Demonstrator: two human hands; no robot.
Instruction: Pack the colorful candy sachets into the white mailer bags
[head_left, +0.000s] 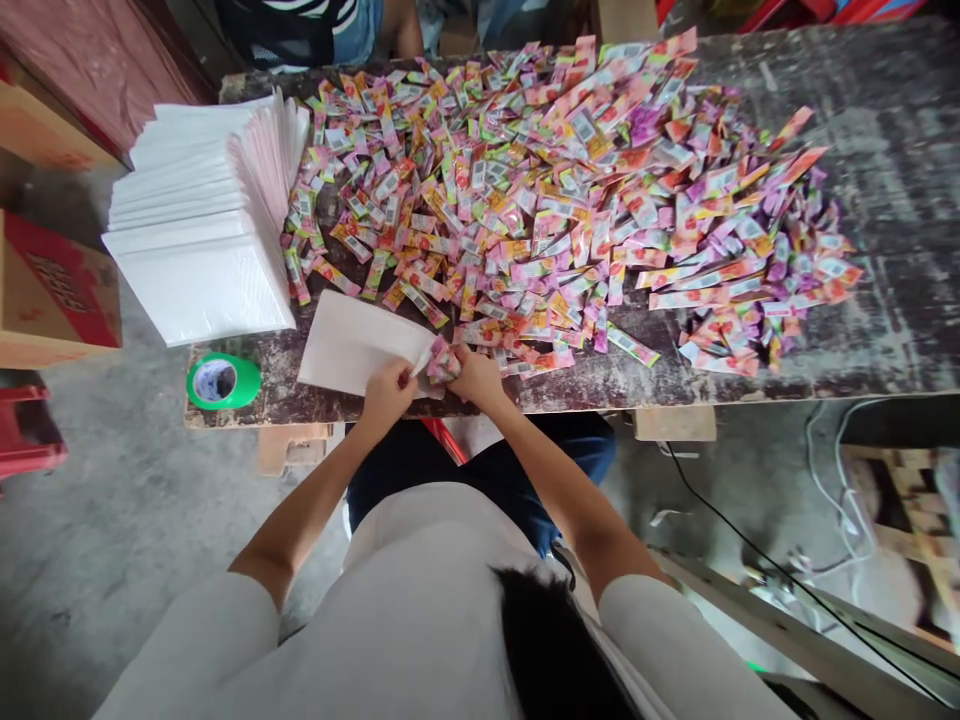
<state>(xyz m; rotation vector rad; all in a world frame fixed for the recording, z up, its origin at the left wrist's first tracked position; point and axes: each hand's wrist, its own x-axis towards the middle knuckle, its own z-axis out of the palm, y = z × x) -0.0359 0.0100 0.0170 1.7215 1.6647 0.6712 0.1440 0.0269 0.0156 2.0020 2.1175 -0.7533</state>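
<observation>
A white mailer bag (352, 340) lies flat at the near edge of the worn table (862, 340). My left hand (388, 390) grips the bag's open right end. My right hand (477, 376) holds a small bunch of colourful sachets (444, 360) right at that opening. A wide heap of the same pink, orange and purple sachets (555, 190) covers the middle of the table just beyond both hands.
A fanned stack of white mailer bags (199, 220) sits at the table's left end, with a green tape roll (222, 381) at the near left corner. Cardboard boxes (52, 290) stand on the floor to the left. Another person (315, 25) is at the far side. Cables (750, 540) run on the floor at right.
</observation>
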